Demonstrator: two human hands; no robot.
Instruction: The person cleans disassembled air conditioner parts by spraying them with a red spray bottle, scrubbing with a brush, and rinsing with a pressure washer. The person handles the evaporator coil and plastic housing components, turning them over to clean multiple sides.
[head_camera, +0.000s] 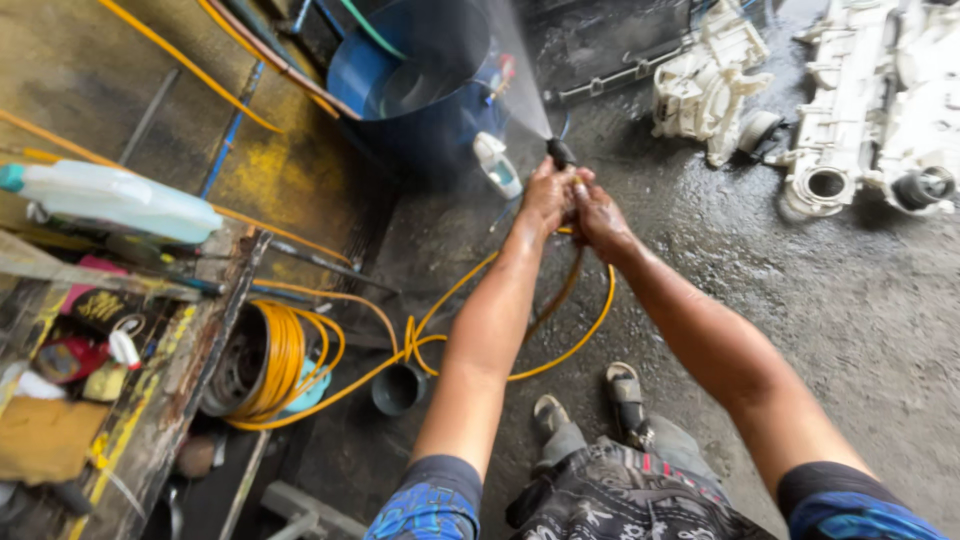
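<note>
Both my hands meet around a black spray nozzle (560, 153) at arm's length over the wet concrete floor. My left hand (546, 194) and my right hand (598, 212) are closed on it together. A fan of water shoots up and away from the nozzle toward a blue barrel (415, 75). A yellow hose (560, 352) runs from my hands down to the floor and off to a coil (285, 365) at the left.
White plastic housings (865, 100) lie on the floor at the upper right. A white spray bottle (497, 165) stands by the barrel. A cluttered bench (110, 340) with a clear jug (115, 200) fills the left. A grey cup (398, 388) lies near my sandalled feet (590, 405).
</note>
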